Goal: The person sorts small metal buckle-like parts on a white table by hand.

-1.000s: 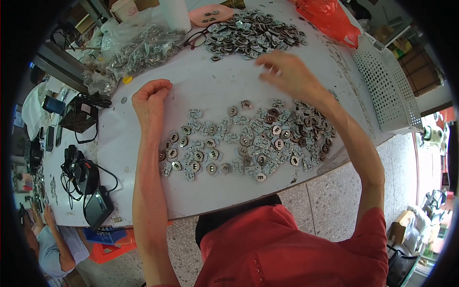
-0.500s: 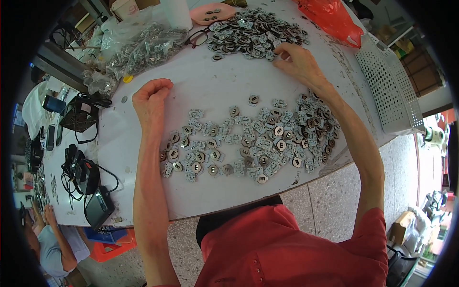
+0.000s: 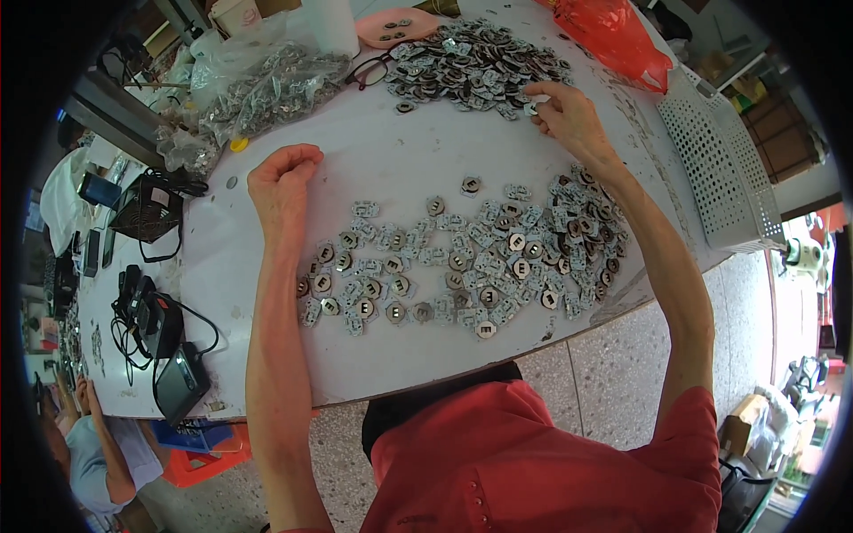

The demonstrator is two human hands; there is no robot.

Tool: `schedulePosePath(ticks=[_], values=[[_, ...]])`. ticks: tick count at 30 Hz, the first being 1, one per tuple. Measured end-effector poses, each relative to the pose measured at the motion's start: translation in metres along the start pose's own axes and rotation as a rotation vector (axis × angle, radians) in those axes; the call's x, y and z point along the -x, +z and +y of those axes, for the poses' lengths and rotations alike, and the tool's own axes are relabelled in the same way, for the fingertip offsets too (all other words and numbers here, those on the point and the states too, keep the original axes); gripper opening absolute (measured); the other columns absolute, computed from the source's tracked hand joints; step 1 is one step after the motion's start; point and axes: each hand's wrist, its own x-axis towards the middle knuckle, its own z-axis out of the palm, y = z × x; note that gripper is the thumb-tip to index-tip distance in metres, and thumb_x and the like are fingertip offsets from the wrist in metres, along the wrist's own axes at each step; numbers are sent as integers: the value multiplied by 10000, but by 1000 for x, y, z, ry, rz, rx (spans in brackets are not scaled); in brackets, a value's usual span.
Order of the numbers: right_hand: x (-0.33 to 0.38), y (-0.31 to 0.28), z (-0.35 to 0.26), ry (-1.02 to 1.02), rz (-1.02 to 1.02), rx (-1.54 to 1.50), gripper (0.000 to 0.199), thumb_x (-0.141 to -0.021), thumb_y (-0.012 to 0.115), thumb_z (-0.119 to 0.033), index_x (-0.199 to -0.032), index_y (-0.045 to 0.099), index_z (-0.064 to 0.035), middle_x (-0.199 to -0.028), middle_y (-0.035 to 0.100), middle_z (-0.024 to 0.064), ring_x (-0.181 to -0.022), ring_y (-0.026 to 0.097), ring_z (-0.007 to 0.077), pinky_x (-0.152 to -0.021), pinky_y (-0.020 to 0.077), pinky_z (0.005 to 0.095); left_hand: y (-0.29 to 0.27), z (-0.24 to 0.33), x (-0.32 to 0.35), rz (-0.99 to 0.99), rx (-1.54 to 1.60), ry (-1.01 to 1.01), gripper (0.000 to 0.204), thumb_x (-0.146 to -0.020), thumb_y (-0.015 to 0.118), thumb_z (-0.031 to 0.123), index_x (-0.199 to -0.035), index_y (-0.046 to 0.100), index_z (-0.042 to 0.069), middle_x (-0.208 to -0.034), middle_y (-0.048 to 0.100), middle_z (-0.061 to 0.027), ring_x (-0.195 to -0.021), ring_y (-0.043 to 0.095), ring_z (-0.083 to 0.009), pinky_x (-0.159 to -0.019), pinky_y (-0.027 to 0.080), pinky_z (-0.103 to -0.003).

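Observation:
My right hand (image 3: 576, 124) pinches a small metal part (image 3: 530, 108) at the right edge of the far heap of small metal parts (image 3: 475, 67). These parts look like pale, patterned plates with round discs. My left hand (image 3: 284, 182) rests on the white table (image 3: 391, 160) with its fingers curled together; what they hold, if anything, is hidden. Nearer to me, between my forearms, a second spread of the same parts (image 3: 489, 258) lies loosely, some with the silver disc side up. It is thicker at the right and scattered at the left.
Bags of metal parts (image 3: 275, 84), eyeglasses (image 3: 369, 69) and a pink dish (image 3: 395, 28) sit at the far left. A red plastic bag (image 3: 613, 40) and a white perforated basket (image 3: 720, 160) stand at right. Black adapters with cables (image 3: 160, 324) lie left. A co-worker (image 3: 102, 453) sits at lower left.
My right hand has drawn slightly right and nearer from the far heap, and a small metal part now shows between its fingertips. My left hand has stayed almost still.

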Motion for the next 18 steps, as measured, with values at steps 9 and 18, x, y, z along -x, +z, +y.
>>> schedulePosePath(ticks=[9, 18], values=[[-2, 16, -12, -196, -12, 452, 220, -772, 556, -209, -865, 643, -30, -782, 635, 180, -745, 617, 353, -689, 490, 418, 2, 2, 0, -2, -8, -1, 189, -711, 540, -27, -842, 675, -17, -778, 649, -50, -727, 551, -99, -703, 413, -219], [6, -4, -6, -144, -34, 373, 222, -793, 527, -194, -855, 633, -10, -774, 623, 179, -739, 613, 329, -675, 484, 402, 2, 1, -1, -12, 26, 9, 185, -710, 541, -28, -837, 675, -20, -779, 650, -57, -725, 552, -101, -705, 416, -218]])
